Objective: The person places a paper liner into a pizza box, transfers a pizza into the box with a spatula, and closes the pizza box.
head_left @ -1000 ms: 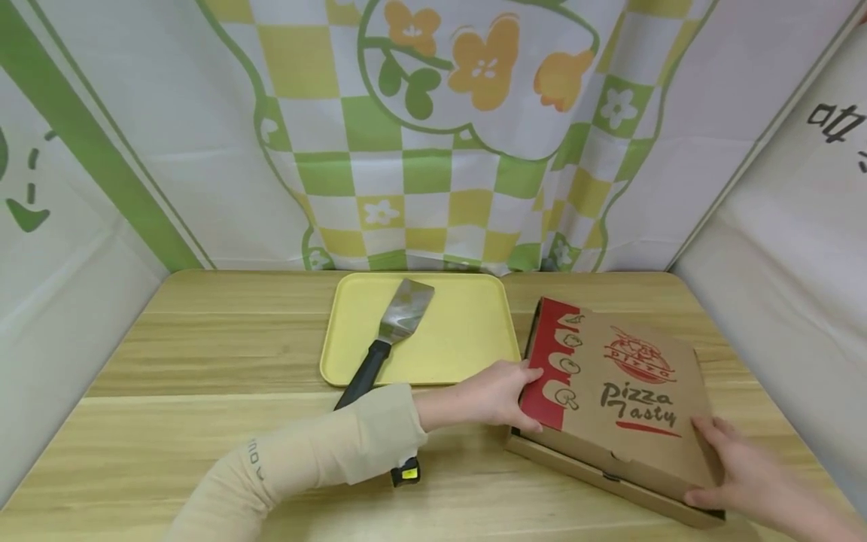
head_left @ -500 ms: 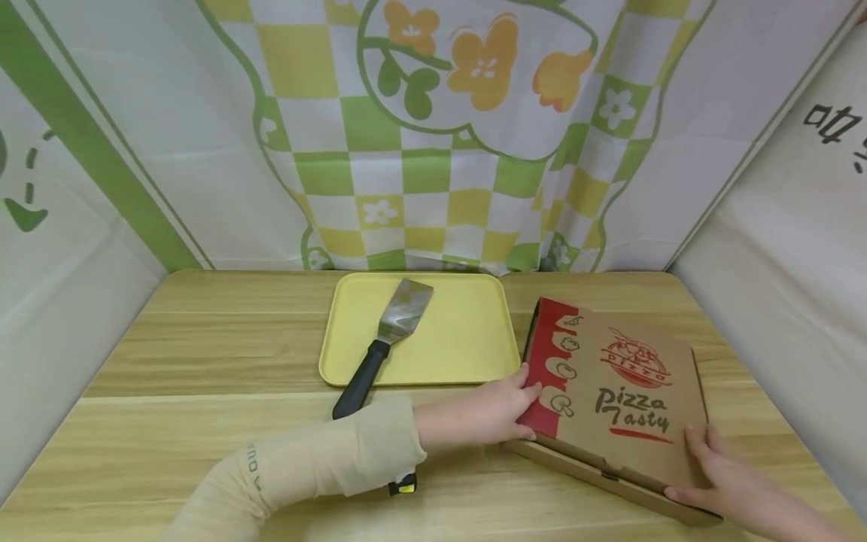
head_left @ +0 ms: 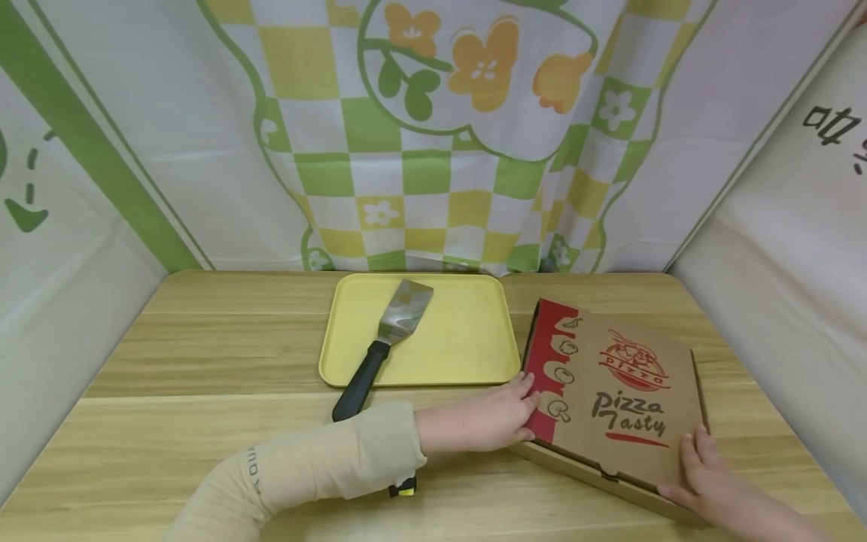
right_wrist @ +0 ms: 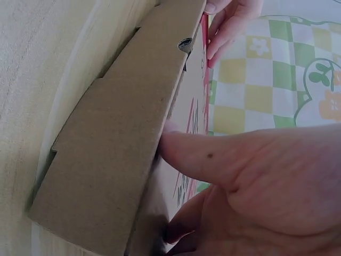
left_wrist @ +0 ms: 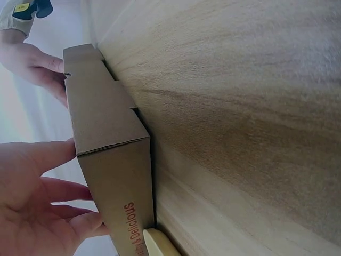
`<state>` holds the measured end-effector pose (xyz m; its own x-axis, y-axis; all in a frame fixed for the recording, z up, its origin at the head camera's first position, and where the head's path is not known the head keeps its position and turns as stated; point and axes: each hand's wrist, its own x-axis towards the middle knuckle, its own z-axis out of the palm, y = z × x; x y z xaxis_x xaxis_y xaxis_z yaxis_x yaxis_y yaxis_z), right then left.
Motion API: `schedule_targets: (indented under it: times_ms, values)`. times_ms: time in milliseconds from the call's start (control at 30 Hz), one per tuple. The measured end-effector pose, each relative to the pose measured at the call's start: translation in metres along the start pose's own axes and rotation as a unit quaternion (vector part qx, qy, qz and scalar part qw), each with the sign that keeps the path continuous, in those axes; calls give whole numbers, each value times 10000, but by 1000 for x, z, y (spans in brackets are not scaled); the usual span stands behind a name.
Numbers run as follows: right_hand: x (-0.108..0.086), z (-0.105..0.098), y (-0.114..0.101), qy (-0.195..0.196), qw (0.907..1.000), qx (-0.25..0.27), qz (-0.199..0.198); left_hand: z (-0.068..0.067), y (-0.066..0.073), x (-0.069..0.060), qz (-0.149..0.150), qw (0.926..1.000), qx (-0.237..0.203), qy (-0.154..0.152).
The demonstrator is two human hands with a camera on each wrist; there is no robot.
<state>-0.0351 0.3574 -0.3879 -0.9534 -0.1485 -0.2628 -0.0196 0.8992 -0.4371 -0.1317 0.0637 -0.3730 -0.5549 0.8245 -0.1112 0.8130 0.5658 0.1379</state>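
Note:
A cardboard pizza box (head_left: 630, 361) with a red band and "Pizza Tasty" print lies at the right of the table, turned at an angle. Its lid is down, with a thin gap along the front edge. My left hand (head_left: 488, 415) rests its fingertips on the lid's left edge, near the front corner. At the front right, my right hand (head_left: 721, 482) presses the lid, thumb (right_wrist: 194, 154) on the front edge and fingers over the right side. The left wrist view shows the box's side wall (left_wrist: 120, 186) flat on the table. What the box contains is hidden.
Left of the box lies a yellow tray (head_left: 467, 339), its near right corner close against the box. A metal spatula (head_left: 404, 312) with a black handle rests across the tray and overhangs its front rim. A checked curtain (head_left: 440, 173) hangs behind the wooden table (head_left: 203, 354).
The box lid has come down at the front, narrowing the gap there. My right hand has shifted left and slightly down with it; the left has slid a little toward the front corner.

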Motion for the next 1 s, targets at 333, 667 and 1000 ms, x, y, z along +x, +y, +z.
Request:
schedule_targets:
  times_ms: [333, 667, 1000]
  values:
    - [-1, -2, 1, -394, 9991, -40, 149, 3, 0, 0, 50, 10000, -76, -19]
    - [-4, -7, 0, -849, 9960, 139, 223, 5, 1, -1, 165, 9998, 125, 48]
    - [-2, -6, 6, -515, 9978, 411, -47, 4, 2, 0, 98, 9999, -29, 60]
